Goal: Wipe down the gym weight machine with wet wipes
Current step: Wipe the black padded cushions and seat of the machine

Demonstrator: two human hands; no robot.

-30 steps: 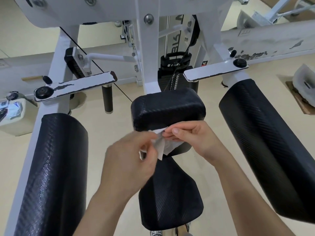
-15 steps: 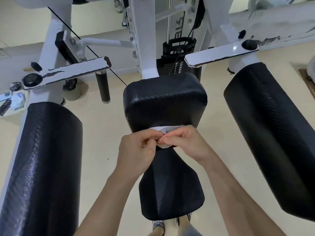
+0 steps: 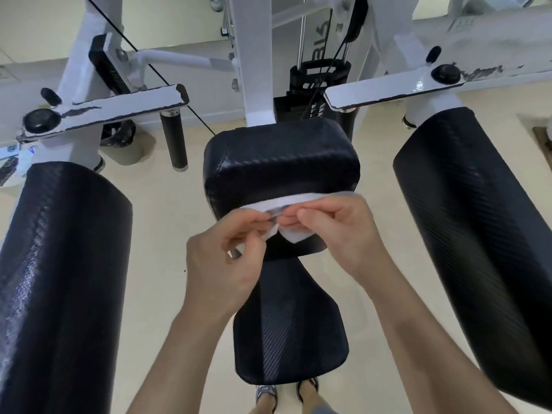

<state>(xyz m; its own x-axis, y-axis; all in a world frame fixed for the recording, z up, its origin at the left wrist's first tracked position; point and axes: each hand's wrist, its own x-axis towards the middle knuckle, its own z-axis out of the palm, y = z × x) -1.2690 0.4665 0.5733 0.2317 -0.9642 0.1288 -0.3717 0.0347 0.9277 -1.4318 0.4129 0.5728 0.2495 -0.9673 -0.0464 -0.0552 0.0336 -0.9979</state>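
Over the centre of a white weight machine (image 3: 254, 70), your left hand (image 3: 221, 264) and right hand (image 3: 343, 231) meet at a white wet wipe (image 3: 295, 234). Each hand pinches it between thumb and curled fingers. The wipe is bunched between both grips. One strip is stretched across the lower front of the black back pad (image 3: 280, 156), and a corner hangs below your right hand. Whether the wipe touches the pad cannot be told. Beneath your wrists lies the black seat pad (image 3: 289, 333), with the toes of your shoes (image 3: 265, 395) showing past its near edge on the cream floor (image 3: 167, 219). The left arm pad (image 3: 59, 279) and right arm pad (image 3: 478, 234), long and black, flank you. Behind the back pad stands the weight stack (image 3: 316, 79).
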